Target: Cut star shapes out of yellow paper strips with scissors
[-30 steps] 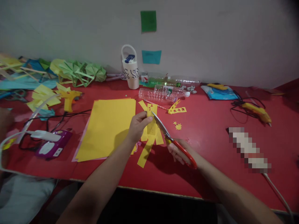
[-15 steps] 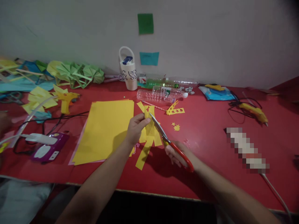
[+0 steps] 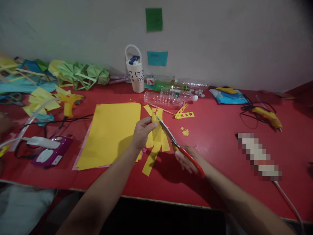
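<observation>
My left hand (image 3: 144, 130) pinches a yellow paper strip (image 3: 157, 132) upright between thumb and fingers; a small cut-out shows near its top. My right hand (image 3: 187, 158) is closed around the red handles of the scissors (image 3: 174, 142), whose blades point up and left and touch or nearly touch the strip beside my left thumb. More yellow strips (image 3: 151, 161) lie beneath. To the right are strips with star-shaped holes (image 3: 187, 115) and small yellow cut-out stars (image 3: 186, 132). A stack of yellow sheets (image 3: 110, 133) lies left of my left hand.
Plastic bottles (image 3: 163, 98) and a white tumbler (image 3: 136, 76) are at the back. Yellow glue guns (image 3: 69, 102) lie left and right, with cables. A purple power strip (image 3: 52, 151) is at left, folded paper (image 3: 78, 75) behind it. A person's blurred hand (image 3: 4, 124) shows at the left edge.
The view has shifted slightly. Both hands keep nearly the same pose, with the scissors still at the strip; their blades look slightly closer together.
</observation>
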Available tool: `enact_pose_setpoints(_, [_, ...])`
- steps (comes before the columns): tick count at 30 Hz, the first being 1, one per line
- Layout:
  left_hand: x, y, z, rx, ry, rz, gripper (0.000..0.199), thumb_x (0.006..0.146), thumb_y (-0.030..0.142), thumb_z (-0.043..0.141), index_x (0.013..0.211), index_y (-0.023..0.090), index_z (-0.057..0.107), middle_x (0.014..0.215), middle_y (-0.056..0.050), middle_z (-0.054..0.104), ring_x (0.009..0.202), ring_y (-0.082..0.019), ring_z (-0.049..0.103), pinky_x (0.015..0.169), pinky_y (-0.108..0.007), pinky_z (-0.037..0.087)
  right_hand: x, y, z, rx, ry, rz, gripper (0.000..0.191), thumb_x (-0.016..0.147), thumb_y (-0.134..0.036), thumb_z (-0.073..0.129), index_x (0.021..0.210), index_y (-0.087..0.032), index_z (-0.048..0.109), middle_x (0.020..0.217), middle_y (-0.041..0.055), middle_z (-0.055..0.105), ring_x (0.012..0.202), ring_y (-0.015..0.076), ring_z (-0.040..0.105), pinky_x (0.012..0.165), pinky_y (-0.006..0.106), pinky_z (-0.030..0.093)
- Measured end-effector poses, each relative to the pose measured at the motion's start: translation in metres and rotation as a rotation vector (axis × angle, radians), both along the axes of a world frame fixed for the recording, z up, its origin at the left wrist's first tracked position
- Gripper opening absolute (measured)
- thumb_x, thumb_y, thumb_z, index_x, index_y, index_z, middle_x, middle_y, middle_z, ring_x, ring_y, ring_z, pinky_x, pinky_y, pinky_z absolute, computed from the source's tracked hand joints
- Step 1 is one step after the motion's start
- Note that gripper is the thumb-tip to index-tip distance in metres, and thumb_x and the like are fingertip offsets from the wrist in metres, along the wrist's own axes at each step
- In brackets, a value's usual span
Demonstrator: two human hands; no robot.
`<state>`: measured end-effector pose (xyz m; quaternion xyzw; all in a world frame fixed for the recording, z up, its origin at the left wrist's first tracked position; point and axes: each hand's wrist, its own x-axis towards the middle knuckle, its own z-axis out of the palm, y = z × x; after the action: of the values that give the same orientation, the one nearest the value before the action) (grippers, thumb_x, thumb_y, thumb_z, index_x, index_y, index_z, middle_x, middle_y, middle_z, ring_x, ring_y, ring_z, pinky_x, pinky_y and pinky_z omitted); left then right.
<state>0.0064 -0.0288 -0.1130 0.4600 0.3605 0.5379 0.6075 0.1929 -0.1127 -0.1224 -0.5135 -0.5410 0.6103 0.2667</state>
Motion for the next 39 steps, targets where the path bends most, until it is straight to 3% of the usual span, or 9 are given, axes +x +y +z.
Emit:
enact_pose_setpoints(7, [-0.004,0.001,0.006,-0.023,0.023,-0.026,0.024,0.064,0.031,0.07,0.054,0.017,0.053,0.049,0.004,0.052,0.044,-0.007,0.045,0.046,-0.022,0.036,0.003,0.004,0.005,-0.013,-0.022,0.006,0.056,0.075,-0.073,0.06,0.06,-0.023,0.039,0.037,-0.0114,0.036,0.028,0.0047,0.034,0.036,0.021,0.038])
enact_pose_setpoints(13, [-0.006,0.004,0.013,-0.06,-0.01,-0.065,0.024,0.062,0.03,0.071,0.056,0.017,0.051,0.053,0.001,0.063,0.044,-0.009,0.056,0.049,-0.023,0.047,0.004,0.005,0.002,0.004,-0.028,-0.006,0.055,0.075,-0.071,0.06,0.058,-0.024,0.039,0.035,-0.0109,0.038,0.027,0.0052,0.035,0.036,0.021,0.039])
enact_pose_setpoints(19, [-0.009,0.006,0.009,-0.223,-0.052,-0.343,0.029,0.06,0.031,0.074,0.081,0.017,0.06,0.061,-0.003,0.068,0.044,-0.014,0.061,0.042,-0.024,0.043,0.005,0.006,0.002,0.015,0.008,-0.054,0.057,0.072,-0.078,0.056,0.06,-0.024,0.041,0.035,-0.0117,0.037,0.025,0.0056,0.034,0.035,0.022,0.039])
enact_pose_setpoints(24, [-0.005,0.0,0.007,-0.261,-0.023,-0.441,0.022,0.057,0.025,0.077,0.073,0.016,0.066,0.054,0.001,0.06,0.044,-0.009,0.052,0.041,-0.022,0.04,0.007,0.005,-0.002,0.123,0.041,-0.05,0.055,0.081,-0.075,0.049,0.062,-0.025,0.041,0.035,-0.0107,0.037,0.027,0.0073,0.036,0.038,0.024,0.045])
enact_pose_setpoints(28, [0.0,-0.008,0.009,-0.163,0.079,-0.553,0.03,0.068,0.045,0.076,0.065,0.017,0.064,0.054,0.0,0.056,0.045,-0.008,0.049,0.045,-0.023,0.041,0.007,0.005,-0.001,0.137,0.047,-0.067,0.054,0.081,-0.075,0.049,0.063,-0.025,0.041,0.035,-0.0106,0.037,0.027,0.0081,0.037,0.037,0.025,0.043])
enact_pose_setpoints(31, [0.005,-0.011,0.008,-0.06,0.084,-0.373,0.042,0.079,0.057,0.064,0.066,0.017,0.062,0.053,0.001,0.055,0.045,-0.008,0.049,0.046,-0.023,0.041,0.006,0.005,-0.001,0.09,0.024,-0.084,0.057,0.075,-0.079,0.051,0.061,-0.025,0.041,0.035,-0.0112,0.036,0.026,0.0069,0.036,0.037,0.024,0.041])
enact_pose_setpoints(35, [0.008,-0.01,0.004,0.055,0.077,-0.043,0.032,0.084,0.047,0.06,0.074,0.017,0.063,0.056,0.003,0.055,0.046,-0.008,0.05,0.048,-0.023,0.043,0.004,0.005,-0.003,0.042,-0.017,-0.101,0.057,0.071,-0.078,0.054,0.06,-0.024,0.042,0.036,-0.011,0.037,0.026,0.0064,0.036,0.035,0.023,0.037])
enact_pose_setpoints(39, [0.007,-0.007,0.004,0.128,0.049,0.069,0.024,0.083,0.04,0.062,0.073,0.018,0.062,0.059,0.003,0.057,0.049,-0.008,0.052,0.049,-0.022,0.045,0.005,0.004,-0.001,0.049,-0.05,-0.096,0.051,0.074,-0.071,0.055,0.062,-0.023,0.042,0.037,-0.0103,0.039,0.027,0.0066,0.036,0.033,0.021,0.034])
